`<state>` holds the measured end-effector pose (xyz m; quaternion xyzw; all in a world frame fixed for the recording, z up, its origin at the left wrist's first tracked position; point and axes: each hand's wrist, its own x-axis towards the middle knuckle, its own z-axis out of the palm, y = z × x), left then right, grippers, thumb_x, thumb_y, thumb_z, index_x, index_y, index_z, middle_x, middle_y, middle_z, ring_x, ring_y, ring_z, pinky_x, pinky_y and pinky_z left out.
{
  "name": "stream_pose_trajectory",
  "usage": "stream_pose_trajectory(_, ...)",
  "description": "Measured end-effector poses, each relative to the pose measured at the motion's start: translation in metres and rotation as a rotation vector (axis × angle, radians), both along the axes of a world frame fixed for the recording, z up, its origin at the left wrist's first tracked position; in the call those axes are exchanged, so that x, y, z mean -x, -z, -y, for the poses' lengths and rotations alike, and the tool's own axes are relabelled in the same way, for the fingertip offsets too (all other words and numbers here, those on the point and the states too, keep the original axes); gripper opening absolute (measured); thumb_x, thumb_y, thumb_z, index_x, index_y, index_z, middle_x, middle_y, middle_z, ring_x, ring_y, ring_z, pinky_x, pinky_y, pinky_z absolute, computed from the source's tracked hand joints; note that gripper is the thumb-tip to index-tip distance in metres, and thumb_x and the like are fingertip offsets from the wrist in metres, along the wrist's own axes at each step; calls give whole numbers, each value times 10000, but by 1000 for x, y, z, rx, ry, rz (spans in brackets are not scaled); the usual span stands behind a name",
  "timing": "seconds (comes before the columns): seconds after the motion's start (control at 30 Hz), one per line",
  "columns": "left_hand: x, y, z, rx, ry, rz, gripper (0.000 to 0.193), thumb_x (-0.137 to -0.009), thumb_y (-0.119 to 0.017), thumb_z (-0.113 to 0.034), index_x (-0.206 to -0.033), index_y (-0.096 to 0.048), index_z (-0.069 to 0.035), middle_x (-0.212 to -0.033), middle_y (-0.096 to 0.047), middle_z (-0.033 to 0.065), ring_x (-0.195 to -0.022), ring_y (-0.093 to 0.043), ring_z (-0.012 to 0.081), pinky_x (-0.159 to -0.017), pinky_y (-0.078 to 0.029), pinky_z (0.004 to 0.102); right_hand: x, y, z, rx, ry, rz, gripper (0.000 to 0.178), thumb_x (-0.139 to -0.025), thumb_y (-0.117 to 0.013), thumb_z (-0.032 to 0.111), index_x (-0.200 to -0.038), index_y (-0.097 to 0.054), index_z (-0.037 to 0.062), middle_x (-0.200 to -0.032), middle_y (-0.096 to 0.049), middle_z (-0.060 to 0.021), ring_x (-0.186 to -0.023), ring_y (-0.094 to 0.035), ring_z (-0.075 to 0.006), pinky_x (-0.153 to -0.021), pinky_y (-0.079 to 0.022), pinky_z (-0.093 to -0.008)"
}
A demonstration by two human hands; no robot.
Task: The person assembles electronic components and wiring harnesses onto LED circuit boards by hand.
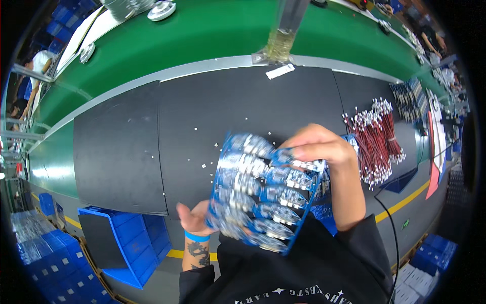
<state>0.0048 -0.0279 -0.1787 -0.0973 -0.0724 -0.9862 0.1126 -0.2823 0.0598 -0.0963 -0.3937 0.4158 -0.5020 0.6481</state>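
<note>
A blue circuit board panel (258, 195), made of several rounded boards in two columns, is held tilted above the black mat and partly smeared by motion. My left hand (196, 217) grips its lower left edge, with the thumb sticking out to the side and the other fingers mostly hidden behind the panel. At the upper right corner, my right hand (320, 144) pinches the panel between thumb and fingers, right at an end board. More blue circuit boards (322, 186) show beside my right forearm, partly covered by it and the panel.
Red wire bundles (372, 144) with white connectors lie to the right, near stacked circuit boards (410, 99). Small white bits dot the black mat (119, 152). A metal post (291, 25) stands by the green conveyor belt (212, 33). A blue crate (134, 248) sits lower left; a black cable (392, 223) hangs right.
</note>
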Motion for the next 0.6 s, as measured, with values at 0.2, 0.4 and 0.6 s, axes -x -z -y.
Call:
stream_pose_trajectory(0.2,7,-32,0,745,170,427,408,-805,-540,47,-1204,-458,56,-1242,-478,129,-1132,-452,208,-979,-323,367,-15,-7,41,-84,-307,-413,260,-863,-549,167,-924,-593,-82,-743,-602,-70,-721,-540,-98,-600,-427,-249)
stream_pose_trajectory(0.4,-6,-13,-36,715,-485,847,413,-801,-516,26,-1202,-417,39,-1202,-467,206,-1135,-454,335,-955,-347,522,-59,-15,-28,56,861,-863,159,-768,-672,73,-674,-564,5,-578,-549,-6,-507,-468,-20,-444,-354,-178)
stream_pose_trajectory(0.6,12,-16,-55,944,-947,897,360,-781,-567,62,-1133,-487,59,-1122,-551,143,-1034,-523,193,-899,-397,320,-111,42,-20,-225,764,-192,125,-802,-648,101,-798,-599,-14,-646,-595,-28,-536,-524,-44,-470,-407,-183)
